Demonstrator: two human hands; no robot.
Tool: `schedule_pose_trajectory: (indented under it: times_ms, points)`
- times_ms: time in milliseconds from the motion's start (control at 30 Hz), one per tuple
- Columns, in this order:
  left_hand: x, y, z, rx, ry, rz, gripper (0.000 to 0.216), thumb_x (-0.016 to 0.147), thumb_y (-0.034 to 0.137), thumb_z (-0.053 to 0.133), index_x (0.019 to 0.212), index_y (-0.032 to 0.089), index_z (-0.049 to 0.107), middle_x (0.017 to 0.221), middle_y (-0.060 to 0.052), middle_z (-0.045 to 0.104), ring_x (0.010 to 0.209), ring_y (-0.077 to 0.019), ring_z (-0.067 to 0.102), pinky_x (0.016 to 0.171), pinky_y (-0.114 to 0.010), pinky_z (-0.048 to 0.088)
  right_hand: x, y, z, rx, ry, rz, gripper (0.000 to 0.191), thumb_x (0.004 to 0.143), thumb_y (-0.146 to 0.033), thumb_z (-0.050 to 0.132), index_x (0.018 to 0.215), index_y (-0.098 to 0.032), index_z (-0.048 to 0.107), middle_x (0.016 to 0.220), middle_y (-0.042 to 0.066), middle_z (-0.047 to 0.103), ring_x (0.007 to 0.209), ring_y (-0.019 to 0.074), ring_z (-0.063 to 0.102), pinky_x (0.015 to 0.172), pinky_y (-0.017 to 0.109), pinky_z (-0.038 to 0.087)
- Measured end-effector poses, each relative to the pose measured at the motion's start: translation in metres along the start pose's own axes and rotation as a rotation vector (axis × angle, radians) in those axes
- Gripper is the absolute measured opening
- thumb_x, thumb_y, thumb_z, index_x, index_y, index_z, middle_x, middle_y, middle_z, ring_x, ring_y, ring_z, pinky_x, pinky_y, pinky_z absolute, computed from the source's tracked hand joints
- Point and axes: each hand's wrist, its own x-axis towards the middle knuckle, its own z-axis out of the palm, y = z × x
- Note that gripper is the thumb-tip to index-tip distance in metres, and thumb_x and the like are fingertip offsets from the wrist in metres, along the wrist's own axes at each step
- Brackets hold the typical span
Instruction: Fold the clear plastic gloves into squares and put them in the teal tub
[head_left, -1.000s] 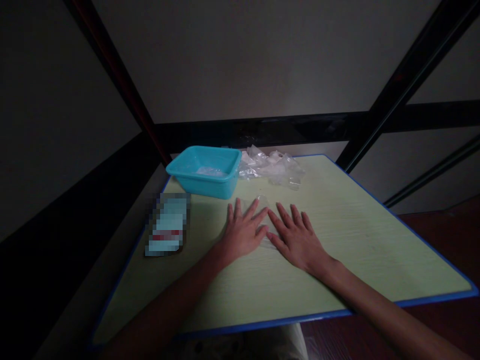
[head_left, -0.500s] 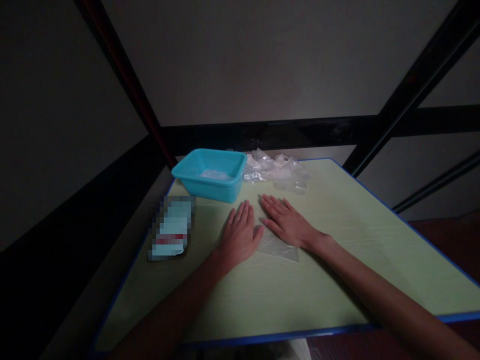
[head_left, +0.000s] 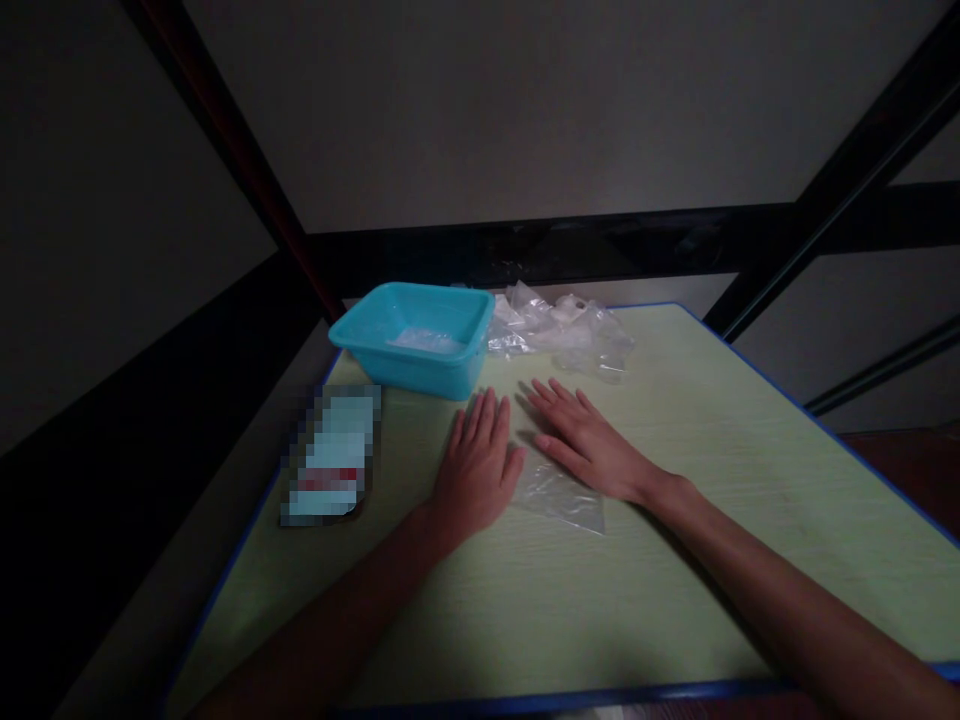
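A clear plastic bag (head_left: 561,495) lies flat on the table, partly covered by my hands. My left hand (head_left: 478,470) rests palm down at the bag's left side, fingers stretched out and pointing away from me. At the bag's upper right, my right hand (head_left: 581,440) is held palm down with its fingers extended and slightly spread; whether it presses on the bag or hovers just over it I cannot tell. Neither hand grips anything.
A blue plastic basin (head_left: 420,370) with clear plastic inside stands at the back left. Beside it lies a heap of crumpled clear bags (head_left: 555,330). A pixelated flat object (head_left: 334,455) lies at the left. The pale table (head_left: 712,570) has a blue edge.
My right hand has shifted a little to the right and its fingers have spread slightly. My left hand stays nearly in place on the bag. The camera view has moved slightly.
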Motion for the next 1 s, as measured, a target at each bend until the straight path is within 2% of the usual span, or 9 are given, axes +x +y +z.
schedule_pose_trajectory:
  times_ms: [67,100,167,200,267,367,533,800,1000]
  points:
    - [-0.001,-0.003,-0.004,-0.124,0.077,0.001,0.047,0.089,0.023,0.032,0.131,0.003,0.035,0.143,-0.022,0.029,0.134,-0.0286,0.024,0.107,-0.049,0.024,-0.006,-0.001,-0.014,0.046,0.041,-0.086,0.048,0.092,-0.041,0.034,0.128,-0.011,0.046,0.143,0.014,0.035,0.134,0.0270,0.024,0.104,0.050,0.027]
    - [-0.003,-0.005,-0.006,-0.191,0.129,0.016,0.043,0.088,0.021,0.031,0.127,0.005,0.039,0.141,-0.021,0.034,0.133,-0.0270,0.027,0.107,-0.048,0.026,-0.010,-0.004,-0.021,0.055,0.040,-0.146,0.041,0.091,-0.040,0.038,0.118,-0.013,0.054,0.136,0.013,0.045,0.129,0.0263,0.034,0.102,0.047,0.032]
    - [-0.008,-0.011,-0.012,-0.306,0.218,0.086,0.035,0.088,0.018,0.032,0.117,0.009,0.048,0.133,-0.018,0.045,0.126,-0.0230,0.038,0.104,-0.043,0.033,-0.022,-0.013,-0.035,0.063,-0.018,-0.235,0.028,0.089,-0.034,0.044,0.099,-0.014,0.062,0.111,0.011,0.062,0.104,0.0216,0.055,0.090,0.038,0.043]
    - [-0.012,-0.013,-0.015,-0.351,0.238,0.137,0.031,0.087,0.017,0.033,0.112,0.012,0.052,0.126,-0.016,0.051,0.121,-0.0211,0.044,0.101,-0.040,0.037,-0.028,-0.019,-0.039,0.041,-0.056,-0.263,0.024,0.088,-0.031,0.047,0.093,-0.014,0.063,0.098,0.009,0.064,0.092,0.0203,0.059,0.081,0.035,0.046]
    - [-0.019,-0.017,-0.021,-0.418,0.239,0.240,0.026,0.086,0.015,0.036,0.103,0.015,0.055,0.112,-0.012,0.059,0.107,-0.0183,0.054,0.093,-0.035,0.045,-0.042,-0.032,-0.044,-0.069,-0.115,-0.301,0.016,0.085,-0.029,0.051,0.085,-0.016,0.062,0.083,0.005,0.063,0.078,0.0198,0.059,0.071,0.034,0.046]
    - [-0.025,-0.018,-0.026,-0.477,0.205,0.342,0.023,0.085,0.012,0.038,0.096,0.015,0.058,0.093,-0.009,0.064,0.089,-0.0166,0.059,0.081,-0.030,0.050,-0.058,-0.046,-0.042,-0.214,-0.119,-0.312,0.009,0.082,-0.021,0.052,0.076,-0.018,0.059,0.075,0.002,0.061,0.071,0.0189,0.058,0.064,0.033,0.042]
    - [-0.027,-0.015,-0.026,-0.449,0.089,0.441,0.024,0.084,0.010,0.040,0.099,0.013,0.057,0.089,-0.008,0.066,0.085,-0.0173,0.060,0.078,-0.031,0.049,-0.066,-0.051,-0.036,-0.341,-0.076,-0.295,0.010,0.080,-0.011,0.052,0.074,-0.019,0.055,0.070,0.000,0.059,0.065,0.0174,0.056,0.059,0.032,0.037]
    - [-0.025,-0.016,-0.026,-0.568,0.000,0.337,0.026,0.077,0.006,0.044,0.097,0.015,0.057,0.089,-0.007,0.066,0.087,-0.0168,0.060,0.078,-0.029,0.048,-0.066,-0.046,-0.027,-0.398,-0.009,-0.349,0.013,0.082,-0.010,0.050,0.073,-0.019,0.052,0.067,0.000,0.058,0.062,0.0167,0.052,0.059,0.032,0.034]
    - [-0.023,-0.015,-0.026,-0.571,-0.005,0.348,0.023,0.074,0.005,0.047,0.091,0.015,0.058,0.088,-0.007,0.065,0.087,-0.0174,0.058,0.078,-0.029,0.047,-0.066,-0.037,-0.016,-0.307,0.145,-0.407,0.024,0.086,-0.012,0.039,0.068,-0.018,0.052,0.066,0.003,0.058,0.062,0.0165,0.049,0.058,0.031,0.034]
